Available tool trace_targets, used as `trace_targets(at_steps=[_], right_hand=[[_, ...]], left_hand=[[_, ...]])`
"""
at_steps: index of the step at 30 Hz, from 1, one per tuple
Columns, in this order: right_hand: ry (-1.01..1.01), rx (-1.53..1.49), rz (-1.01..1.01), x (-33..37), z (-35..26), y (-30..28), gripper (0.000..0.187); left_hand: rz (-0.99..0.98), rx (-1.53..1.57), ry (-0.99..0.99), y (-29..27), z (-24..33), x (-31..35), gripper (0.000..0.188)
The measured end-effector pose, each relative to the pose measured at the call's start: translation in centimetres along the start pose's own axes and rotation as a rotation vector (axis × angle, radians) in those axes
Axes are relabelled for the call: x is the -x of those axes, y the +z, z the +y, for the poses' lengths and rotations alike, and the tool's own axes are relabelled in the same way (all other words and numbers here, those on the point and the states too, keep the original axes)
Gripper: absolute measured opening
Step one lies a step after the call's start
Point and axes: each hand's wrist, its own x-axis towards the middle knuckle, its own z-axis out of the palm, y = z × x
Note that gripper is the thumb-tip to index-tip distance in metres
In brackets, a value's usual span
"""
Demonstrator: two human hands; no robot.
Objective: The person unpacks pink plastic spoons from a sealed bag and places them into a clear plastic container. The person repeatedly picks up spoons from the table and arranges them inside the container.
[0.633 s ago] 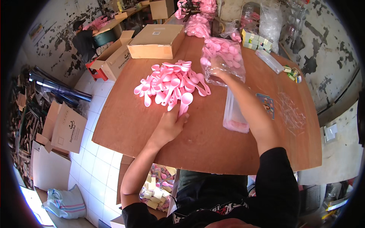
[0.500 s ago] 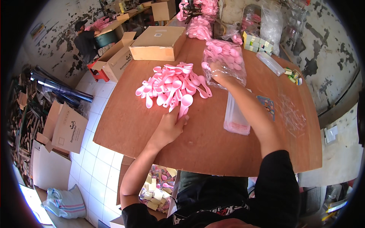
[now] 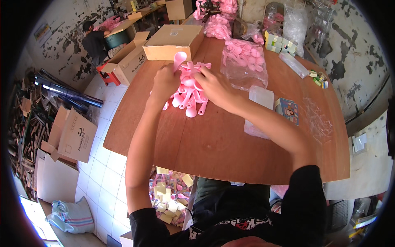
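Note:
A heap of pink plastic spoons point(image 3: 190, 96) lies on the brown wooden table point(image 3: 205, 152), between my two hands. My left hand point(image 3: 166, 83) is closed around a pink spoon point(image 3: 180, 58) at the heap's left side, its bowl pointing up and away. At the right side, my right hand point(image 3: 212, 84) curls its fingers into the spoons; the fingertips are partly hidden among them. Farther right lies a clear plastic bag point(image 3: 242, 76) with pink spoons point(image 3: 249, 55) in its far part. Nearer me sits a stack of clear plastic sleeves point(image 3: 260, 108).
A closed cardboard box point(image 3: 173, 43) stands behind the heap. To the right are a blue printed card point(image 3: 287, 111), tangled clear strips point(image 3: 319, 121) and a clear plastic case point(image 3: 294, 65). Below the table's near edge is a box of small packets point(image 3: 170, 195). Another person point(image 3: 95, 45) sits far left.
My right hand has left the plastic bag and moved left to the heap. My left hand has moved farther away with its spoon, to the heap's left side. The heap is narrower.

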Motion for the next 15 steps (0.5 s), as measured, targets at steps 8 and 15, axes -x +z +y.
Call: trace_targets(at_steps=[8,15], right_hand=[[0.275,-0.140,-0.241,-2.8,3.1,4.8,0.042],[0.248,-0.299,-0.341,0.8,2.2,-0.2,0.037]], left_hand=[[-0.294,-0.232,-0.130,5.5,-3.6,-5.5,0.040],[-0.065,-0.298,-0.154,2.2,-0.7,-1.0,0.044]])
